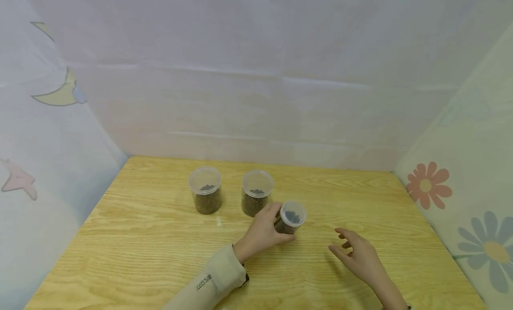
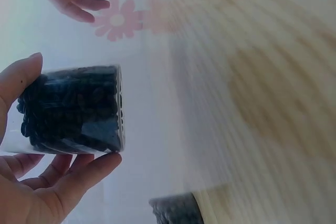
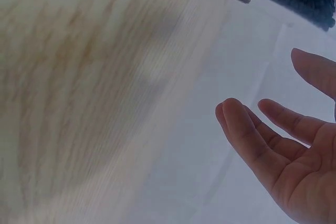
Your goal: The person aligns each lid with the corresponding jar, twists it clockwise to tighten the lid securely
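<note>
My left hand [image 1: 262,232] grips a clear plastic jar [image 2: 73,109] partly filled with dark pellets or beans, thumb on one side and fingers on the other. In the head view this jar is tilted, its pale lid [image 1: 293,213] facing up toward me, and the left wrist view shows it raised off the table. My right hand [image 1: 358,256] hovers to the right of it, holding nothing, fingers spread and slightly bent. Just behind my left hand stands a similar jar [image 1: 253,202] with dark contents. Another such jar [image 1: 207,199] stands further left.
The wood-grain table [image 1: 132,252] extends around the hands. A pale cloth backdrop [image 1: 248,100] rises behind it, with printed side curtains [image 1: 461,185] at the left and right edges.
</note>
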A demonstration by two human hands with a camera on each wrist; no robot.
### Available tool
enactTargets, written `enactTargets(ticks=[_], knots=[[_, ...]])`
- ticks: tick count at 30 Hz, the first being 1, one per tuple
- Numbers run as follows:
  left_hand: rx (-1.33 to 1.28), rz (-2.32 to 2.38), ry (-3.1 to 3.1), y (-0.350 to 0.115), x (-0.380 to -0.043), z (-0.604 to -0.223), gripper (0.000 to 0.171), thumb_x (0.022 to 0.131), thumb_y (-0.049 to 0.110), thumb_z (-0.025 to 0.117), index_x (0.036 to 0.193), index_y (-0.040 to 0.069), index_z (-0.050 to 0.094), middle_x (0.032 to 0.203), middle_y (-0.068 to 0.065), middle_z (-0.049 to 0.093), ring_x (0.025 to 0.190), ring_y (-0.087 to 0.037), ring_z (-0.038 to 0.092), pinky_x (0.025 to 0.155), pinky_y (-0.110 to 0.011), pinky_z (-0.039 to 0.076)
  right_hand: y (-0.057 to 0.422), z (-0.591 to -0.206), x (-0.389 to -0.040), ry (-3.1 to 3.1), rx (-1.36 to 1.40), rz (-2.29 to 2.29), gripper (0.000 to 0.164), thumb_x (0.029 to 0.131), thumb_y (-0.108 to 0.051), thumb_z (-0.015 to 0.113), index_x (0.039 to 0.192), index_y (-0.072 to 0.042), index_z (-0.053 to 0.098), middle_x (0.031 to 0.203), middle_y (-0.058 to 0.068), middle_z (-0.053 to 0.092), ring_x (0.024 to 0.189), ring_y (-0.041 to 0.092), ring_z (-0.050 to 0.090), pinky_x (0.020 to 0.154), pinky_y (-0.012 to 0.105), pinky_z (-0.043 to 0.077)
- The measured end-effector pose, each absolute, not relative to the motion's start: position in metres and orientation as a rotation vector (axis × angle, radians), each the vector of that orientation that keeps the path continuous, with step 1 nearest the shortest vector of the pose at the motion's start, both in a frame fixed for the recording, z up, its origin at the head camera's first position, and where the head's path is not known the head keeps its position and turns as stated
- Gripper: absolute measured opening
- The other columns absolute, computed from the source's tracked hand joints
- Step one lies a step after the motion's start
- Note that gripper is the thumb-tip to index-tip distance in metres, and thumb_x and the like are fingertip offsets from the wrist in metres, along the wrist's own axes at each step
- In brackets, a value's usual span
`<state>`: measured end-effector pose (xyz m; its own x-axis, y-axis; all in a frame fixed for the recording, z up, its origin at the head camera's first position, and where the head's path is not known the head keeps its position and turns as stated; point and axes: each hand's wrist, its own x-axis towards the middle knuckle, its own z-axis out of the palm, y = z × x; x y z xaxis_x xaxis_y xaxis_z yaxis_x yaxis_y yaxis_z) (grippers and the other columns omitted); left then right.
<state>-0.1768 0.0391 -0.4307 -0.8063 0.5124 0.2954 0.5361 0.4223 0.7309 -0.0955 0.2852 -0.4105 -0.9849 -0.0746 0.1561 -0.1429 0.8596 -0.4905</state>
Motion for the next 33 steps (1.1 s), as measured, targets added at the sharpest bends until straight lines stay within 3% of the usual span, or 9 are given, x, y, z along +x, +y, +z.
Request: enactTargets(ticks=[16, 33], knots=[[-0.886, -1.308, -2.716, 0.088, -0.201, -0.423, 0.07, 0.071, 0.041, 0.076, 0.127, 0.012, 0.045, 0.113, 0.0, 0.051, 0.102, -0.013, 0.052, 0.084, -0.028, 0.045, 0.29, -0.411, -0.094, -2.874, 0.209, 0.756, 0.045, 0.079, -0.018, 0.072, 0.114, 0.006, 0.056, 0.097, 0.021, 0.062, 0.075, 0.025, 0.061, 0.054, 0.027, 0.051], [-0.717, -1.406, -2.748, 0.113, -0.232, -0.435, 0.071, 0.072, 0.037, 0.076, 0.128, 0.007, 0.043, 0.12, -0.006, 0.051, 0.108, -0.02, 0.051, 0.089, -0.035, 0.044, 0.29, -0.408, -0.095, -2.921, 0.145, 0.767, 0.047, 0.081, -0.02, 0.07, 0.117, 0.005, 0.055, 0.1, 0.02, 0.061, 0.077, 0.026, 0.061, 0.055, 0.028, 0.051]])
